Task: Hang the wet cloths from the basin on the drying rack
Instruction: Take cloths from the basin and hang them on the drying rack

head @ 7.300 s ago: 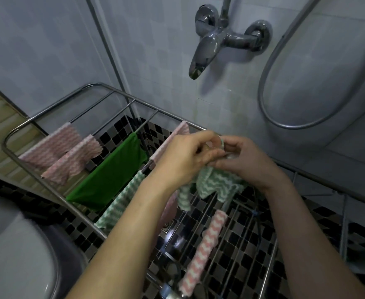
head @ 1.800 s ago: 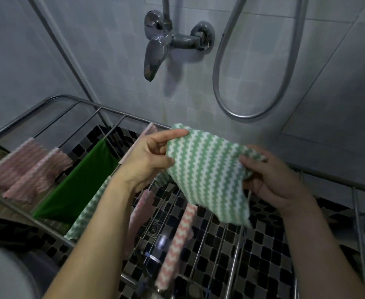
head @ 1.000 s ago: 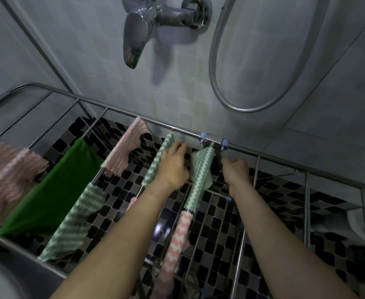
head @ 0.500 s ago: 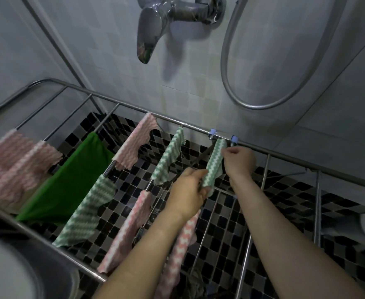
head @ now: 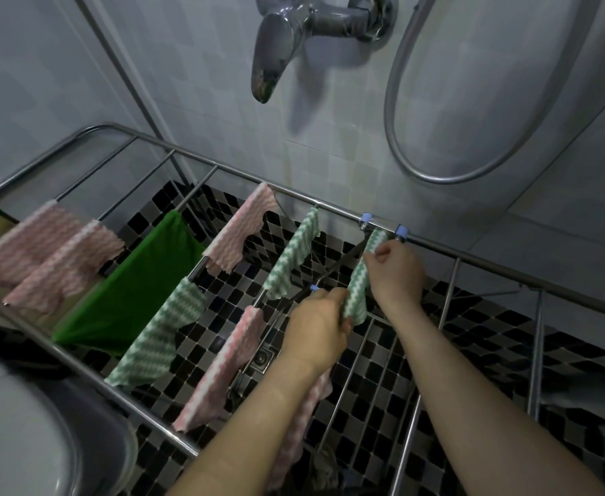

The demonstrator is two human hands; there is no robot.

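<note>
Since half a second ago the left hand [head: 320, 327] has slid nearer along the green-and-white cloth [head: 357, 281], draped over a rod by the drying rack's [head: 222, 167] far rail. Near end pinched by left hand, far end by right hand [head: 394, 270]. Step: spreading flat; release is judged next.

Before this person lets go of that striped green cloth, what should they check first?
1. Green-and-white zigzag cloth draped over its rod: ok.
2. Left hand pinches its near end, right hand its far end: ok.
3. Clear of the neighbouring green-and-white cloth: ok, a gap shows.
4. Bare rod to the right for the next cloth: ok.
5. More cloths left in the basin: cannot tell, its inside is out of view.
</note>
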